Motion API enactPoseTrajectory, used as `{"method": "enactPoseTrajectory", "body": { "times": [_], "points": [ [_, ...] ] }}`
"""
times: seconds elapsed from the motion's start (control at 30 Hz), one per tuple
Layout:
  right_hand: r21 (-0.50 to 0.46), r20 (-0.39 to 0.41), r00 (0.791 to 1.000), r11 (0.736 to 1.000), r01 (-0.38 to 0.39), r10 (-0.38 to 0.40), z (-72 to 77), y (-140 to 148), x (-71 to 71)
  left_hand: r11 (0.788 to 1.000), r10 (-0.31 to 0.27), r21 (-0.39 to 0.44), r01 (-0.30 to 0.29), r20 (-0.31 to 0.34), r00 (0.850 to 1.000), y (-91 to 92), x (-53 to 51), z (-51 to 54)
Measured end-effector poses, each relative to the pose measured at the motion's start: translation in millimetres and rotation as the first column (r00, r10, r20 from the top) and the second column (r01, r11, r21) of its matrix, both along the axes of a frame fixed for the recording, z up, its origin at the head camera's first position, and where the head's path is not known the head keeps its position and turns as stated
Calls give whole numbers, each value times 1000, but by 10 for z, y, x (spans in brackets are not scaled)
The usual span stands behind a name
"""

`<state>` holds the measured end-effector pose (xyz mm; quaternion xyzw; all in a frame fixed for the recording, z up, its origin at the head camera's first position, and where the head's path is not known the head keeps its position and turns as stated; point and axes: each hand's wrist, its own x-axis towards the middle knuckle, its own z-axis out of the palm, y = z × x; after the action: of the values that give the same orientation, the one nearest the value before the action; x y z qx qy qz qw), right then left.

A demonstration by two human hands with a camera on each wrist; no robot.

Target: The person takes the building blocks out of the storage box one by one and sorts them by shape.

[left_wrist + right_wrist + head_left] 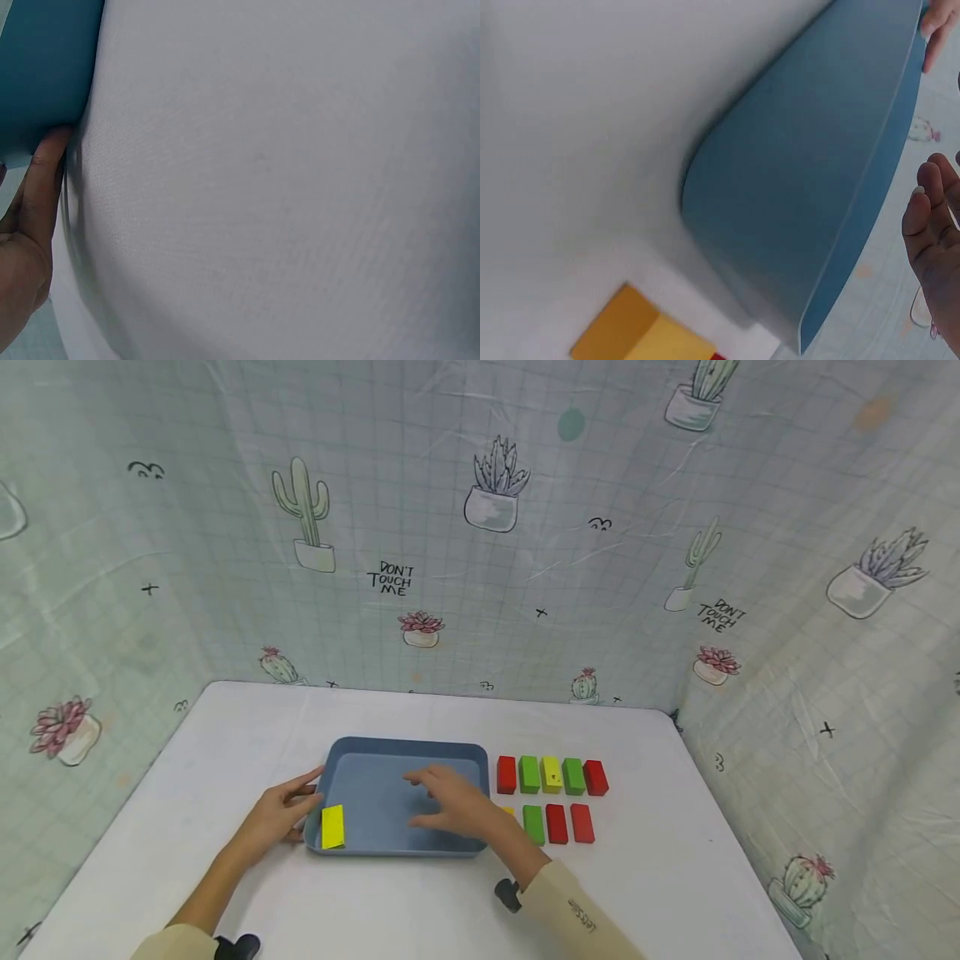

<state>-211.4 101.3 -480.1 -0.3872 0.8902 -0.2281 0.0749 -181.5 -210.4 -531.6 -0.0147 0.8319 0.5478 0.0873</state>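
A shallow blue-grey tray [375, 843] lies on the white table. My left hand [273, 818] holds its left edge, with fingertips at the rim; in the left wrist view one digit of that hand [34, 217] presses against the outer wall of the tray [49, 67]. One yellow block [333, 827] sits inside the tray's near left corner. Over the right half of the tray hovers my right hand [453, 806], thumb and fingers apart, holding nothing. Its fingers bend loosely in the right wrist view.
Right of the tray, several red, green and yellow blocks form two rows; a red block [506, 775] starts the far row. A yellow block [509, 811] in the near row is partly hidden by my right forearm. A cactus-print cloth [480, 610] hangs behind the table.
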Motion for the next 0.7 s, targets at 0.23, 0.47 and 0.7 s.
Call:
{"method": "enactPoseTrajectory", "body": {
  "times": [0.23, 0.47, 0.7],
  "points": [
    [55, -20, 1000, 998, -3, 4, -24, -175, 60, 1000, 1, 4, -1, -1, 1000, 6, -2, 2],
    [45, 29, 999, 999, -16, 15, -81, -315, 74, 1000, -8, 11, 8, -3, 1000, 8, 1, 15],
    [63, 30, 998, 997, -50, 48, -93, -503, 87, 1000, -8, 14, 8, -6, 1000, -6, -5, 0]
  ]
}}
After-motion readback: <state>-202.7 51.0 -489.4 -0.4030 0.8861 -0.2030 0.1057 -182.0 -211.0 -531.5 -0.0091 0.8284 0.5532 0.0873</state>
